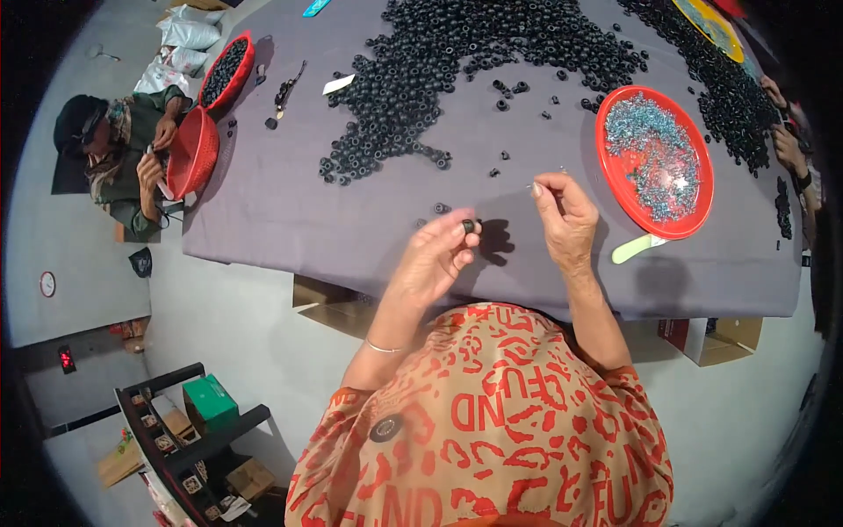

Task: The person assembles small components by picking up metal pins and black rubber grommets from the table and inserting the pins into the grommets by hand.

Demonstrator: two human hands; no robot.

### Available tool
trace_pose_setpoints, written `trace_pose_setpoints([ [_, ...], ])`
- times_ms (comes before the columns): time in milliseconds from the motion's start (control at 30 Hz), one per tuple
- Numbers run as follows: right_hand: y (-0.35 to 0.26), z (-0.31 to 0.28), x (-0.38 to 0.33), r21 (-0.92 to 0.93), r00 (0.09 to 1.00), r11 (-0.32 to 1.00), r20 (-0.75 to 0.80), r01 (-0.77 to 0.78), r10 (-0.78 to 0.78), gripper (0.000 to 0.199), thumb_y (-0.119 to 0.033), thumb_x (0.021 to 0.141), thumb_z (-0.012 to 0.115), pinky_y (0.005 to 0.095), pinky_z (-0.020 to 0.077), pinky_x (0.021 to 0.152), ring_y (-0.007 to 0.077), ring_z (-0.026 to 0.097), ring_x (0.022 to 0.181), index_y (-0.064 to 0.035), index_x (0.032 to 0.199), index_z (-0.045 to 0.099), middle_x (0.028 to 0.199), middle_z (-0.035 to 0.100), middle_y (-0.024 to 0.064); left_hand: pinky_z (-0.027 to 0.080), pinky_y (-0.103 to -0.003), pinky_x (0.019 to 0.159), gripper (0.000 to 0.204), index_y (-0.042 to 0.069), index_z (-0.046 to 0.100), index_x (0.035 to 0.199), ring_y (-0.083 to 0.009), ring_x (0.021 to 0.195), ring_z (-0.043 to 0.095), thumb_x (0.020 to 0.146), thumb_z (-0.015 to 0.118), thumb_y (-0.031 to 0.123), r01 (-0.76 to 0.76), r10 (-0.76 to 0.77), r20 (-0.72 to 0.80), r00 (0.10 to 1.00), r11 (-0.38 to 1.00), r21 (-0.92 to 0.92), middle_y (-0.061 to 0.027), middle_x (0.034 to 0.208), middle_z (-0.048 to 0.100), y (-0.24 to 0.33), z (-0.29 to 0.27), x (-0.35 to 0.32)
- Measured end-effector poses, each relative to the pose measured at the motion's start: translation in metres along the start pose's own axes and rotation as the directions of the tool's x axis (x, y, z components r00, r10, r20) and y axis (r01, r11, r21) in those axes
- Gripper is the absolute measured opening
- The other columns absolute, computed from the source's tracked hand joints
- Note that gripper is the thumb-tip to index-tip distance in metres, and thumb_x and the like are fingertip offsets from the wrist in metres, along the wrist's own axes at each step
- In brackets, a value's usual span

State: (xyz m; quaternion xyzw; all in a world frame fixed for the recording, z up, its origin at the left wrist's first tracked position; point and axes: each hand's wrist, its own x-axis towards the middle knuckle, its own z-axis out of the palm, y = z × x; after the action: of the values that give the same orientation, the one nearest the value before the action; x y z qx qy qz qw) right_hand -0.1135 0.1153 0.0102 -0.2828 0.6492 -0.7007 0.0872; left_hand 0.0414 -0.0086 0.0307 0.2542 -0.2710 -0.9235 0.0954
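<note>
My left hand [429, 260] is closed, with a small black ring-shaped part [468, 227] between thumb and fingertips. To its right, my right hand [569, 220] holds thumb and forefinger pinched together. A tiny pale bit shows at those fingertips, too small to name. Just beyond my left hand, a loose black ring-shaped part [440, 208] lies on the grey cloth. Right of my right hand is a red plate [606, 149] of tiny bluish, glassy pieces [645, 132]. A knife with a pale green handle [634, 250] lies against the plate's near edge.
A big heap of black ring-shaped parts [439, 70] spreads over the far table. Another dark heap [733, 105] lies right, beside a person's hands [788, 149]. At left, a person [123, 158] works over a red basket [191, 158]. Cardboard boxes [724, 338] stand under the table edge.
</note>
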Motion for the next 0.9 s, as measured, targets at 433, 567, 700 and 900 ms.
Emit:
trace_pose_setpoints([
  [433, -0.062, 0.011, -0.038, 0.191, 0.959, 0.980, 0.282, -0.053, -0.003, 0.009, 0.007, 0.076, 0.061, 0.0205, 0.0398, 0.064, 0.0095, 0.051, 0.075, 0.0028, 0.084, 0.061, 0.083, 0.056, 0.0056, 0.052, -0.025, 0.063, 0.019, -0.001, 0.055, 0.104, -0.0171, 0.078, 0.060, 0.086, 0.055, 0.004, -0.041, 0.055, 0.108, 0.993, 0.991, -0.127, -0.0107, 0.089, 0.060, -0.014, 0.013, -0.035],
  [567, -0.059, 0.013, -0.046, 0.165, 0.958, 0.985, 0.286, -0.047, -0.002, 0.010, 0.007, 0.076, 0.062, 0.0208, 0.0409, 0.063, 0.0102, 0.052, 0.075, 0.0030, 0.085, 0.061, 0.083, 0.057, 0.0062, 0.052, -0.025, 0.064, 0.019, -0.002, 0.055, 0.104, -0.0173, 0.079, 0.060, 0.086, 0.055, 0.003, -0.055, 0.067, 0.107, 0.992, 0.992, -0.111, -0.0107, 0.089, 0.060, -0.013, 0.017, -0.039],
  [700, -0.057, 0.018, -0.052, 0.141, 0.957, 0.990, 0.287, -0.003, -0.038, 0.012, 0.008, 0.075, 0.062, 0.0207, 0.0420, 0.059, 0.0109, 0.054, 0.073, 0.0030, 0.086, 0.062, 0.083, 0.058, 0.0077, 0.051, -0.024, 0.065, 0.021, -0.002, 0.054, 0.106, -0.0159, 0.079, 0.060, 0.085, 0.055, 0.002, -0.068, 0.076, 0.113, 0.991, 0.995, -0.072, -0.0100, 0.090, 0.060, -0.015, 0.013, -0.040],
  [900, -0.058, 0.018, -0.054, 0.076, 0.944, 0.997, 0.326, 0.029, -0.052, 0.011, 0.009, 0.073, 0.063, 0.0203, 0.0418, 0.057, 0.0109, 0.055, 0.071, 0.0032, 0.083, 0.062, 0.080, 0.058, 0.0082, 0.050, -0.023, 0.064, 0.029, -0.001, 0.049, 0.111, -0.0141, 0.078, 0.059, 0.084, 0.058, 0.002, -0.097, 0.096, 0.101, 0.990, 0.995, 0.000, -0.0082, 0.091, 0.059, -0.013, 0.011, -0.039],
])
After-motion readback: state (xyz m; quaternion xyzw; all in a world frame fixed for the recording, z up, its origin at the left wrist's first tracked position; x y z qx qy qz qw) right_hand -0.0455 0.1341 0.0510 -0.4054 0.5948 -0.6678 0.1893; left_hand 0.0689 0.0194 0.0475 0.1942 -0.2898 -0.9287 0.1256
